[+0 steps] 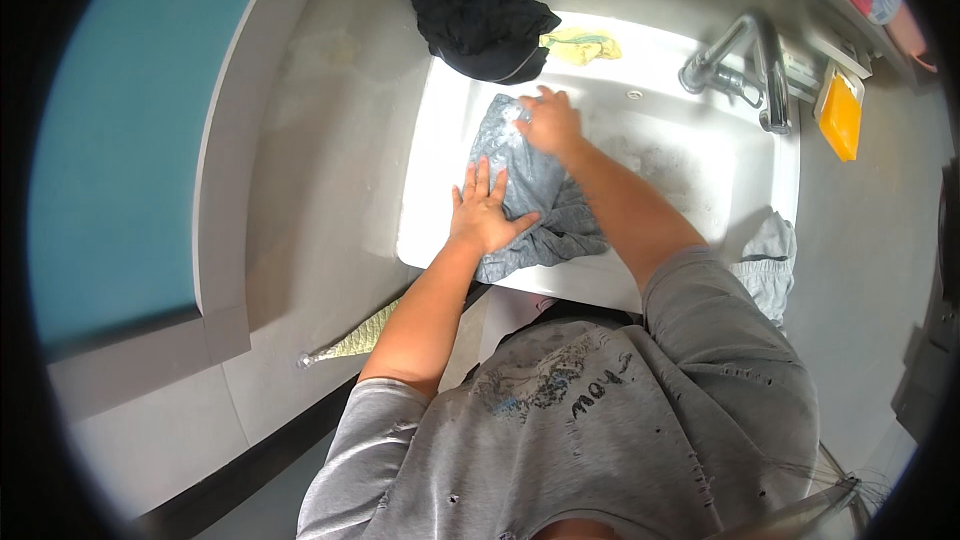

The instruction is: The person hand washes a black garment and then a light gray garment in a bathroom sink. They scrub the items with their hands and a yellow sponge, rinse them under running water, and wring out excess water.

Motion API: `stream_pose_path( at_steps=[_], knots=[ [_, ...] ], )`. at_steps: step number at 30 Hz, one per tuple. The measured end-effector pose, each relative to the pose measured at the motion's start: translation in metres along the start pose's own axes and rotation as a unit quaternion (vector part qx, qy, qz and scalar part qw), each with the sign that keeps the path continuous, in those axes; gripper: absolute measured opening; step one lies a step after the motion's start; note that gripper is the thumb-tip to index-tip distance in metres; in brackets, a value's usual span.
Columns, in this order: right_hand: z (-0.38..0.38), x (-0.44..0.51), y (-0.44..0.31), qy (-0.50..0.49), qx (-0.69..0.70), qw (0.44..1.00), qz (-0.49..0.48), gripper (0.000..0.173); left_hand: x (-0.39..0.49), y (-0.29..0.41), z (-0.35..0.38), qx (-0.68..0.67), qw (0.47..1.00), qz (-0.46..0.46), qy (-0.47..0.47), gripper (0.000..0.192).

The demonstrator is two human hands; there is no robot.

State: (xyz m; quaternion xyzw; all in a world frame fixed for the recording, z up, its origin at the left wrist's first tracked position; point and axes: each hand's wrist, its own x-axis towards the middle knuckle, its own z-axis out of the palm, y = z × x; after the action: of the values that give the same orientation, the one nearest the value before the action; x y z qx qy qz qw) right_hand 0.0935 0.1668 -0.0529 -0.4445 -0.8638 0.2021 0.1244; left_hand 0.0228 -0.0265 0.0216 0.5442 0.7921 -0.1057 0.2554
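Note:
A wet grey-blue garment lies spread over the left side of a white sink, with its lower end bunched at the front rim. Flat on its left part rests my left hand, fingers spread and gripping nothing. My right hand is curled at the garment's upper end, beside a patch of white suds. Blur and the bent fingers hide whether anything is held in it. Folds of the cloth show under my right forearm, which covers part of the basin.
Black cloth hangs over the back left corner, beside a yellow cloth. A chrome faucet stands at back right. An orange soap bar sits in a wall holder. Light grey clothing drapes over the right rim.

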Motion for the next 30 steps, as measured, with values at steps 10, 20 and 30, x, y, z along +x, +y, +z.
stream_pose_path(
  at_steps=[10,20,30],
  knots=[
    [-0.009,-0.066,-0.068,-0.063,0.121,0.956,-0.261,0.029,0.011,-0.004,-0.014,0.000,0.987,0.056,-0.149,0.096],
    [0.018,-0.045,-0.048,-0.142,0.049,0.988,-0.046,0.031,0.014,-0.008,0.004,0.003,1.000,0.029,0.006,0.091],
    [-0.004,0.008,-0.021,0.051,-0.038,0.989,-0.135,0.032,-0.016,-0.028,0.016,-0.250,0.954,0.075,0.146,0.065]
  ],
)
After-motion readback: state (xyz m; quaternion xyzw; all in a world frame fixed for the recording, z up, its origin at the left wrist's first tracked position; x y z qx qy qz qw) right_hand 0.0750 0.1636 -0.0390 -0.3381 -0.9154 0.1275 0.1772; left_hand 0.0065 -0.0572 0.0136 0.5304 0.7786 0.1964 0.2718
